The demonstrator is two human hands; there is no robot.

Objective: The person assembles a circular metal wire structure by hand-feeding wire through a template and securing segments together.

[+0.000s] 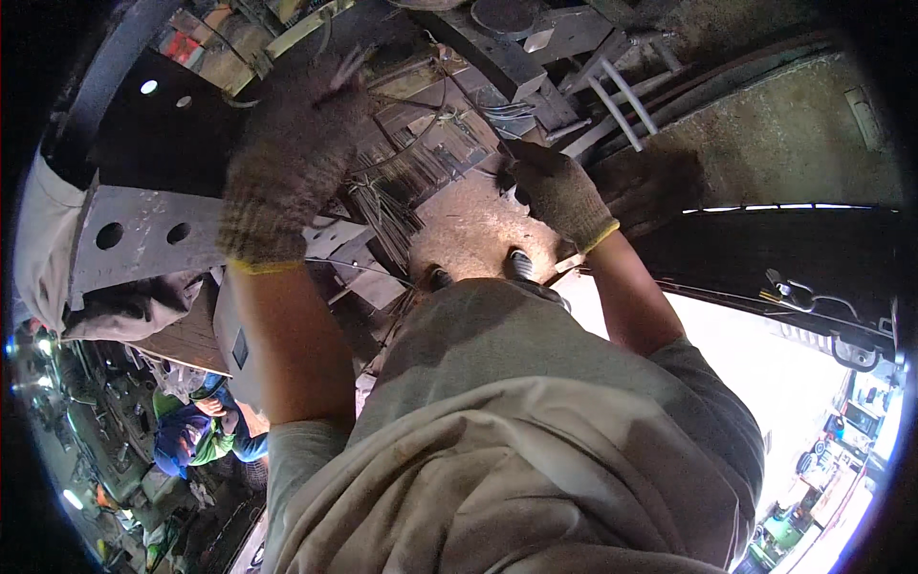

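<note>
My left hand [296,143], in a dark knitted glove with a yellow cuff edge, is raised at the upper left beside a holed steel plate. Motion and shadow smear its fingers, so their grip cannot be told. My right hand [559,191] wears a matching glove, fingers curled near the upper middle. A thin dark line runs up and left from its fingertips; what it grips is unclear. Between the hands lies a bundle of thin metal rods [382,220], with flat metal pieces [445,134] beyond it.
A grey steel plate [143,230] with round holes stands at the left. A metal bar frame [622,100] and a broad, worn metal surface [775,134] are at upper right. My shoes [519,263] show below. A co-worker in a blue cap [172,440] is at lower left.
</note>
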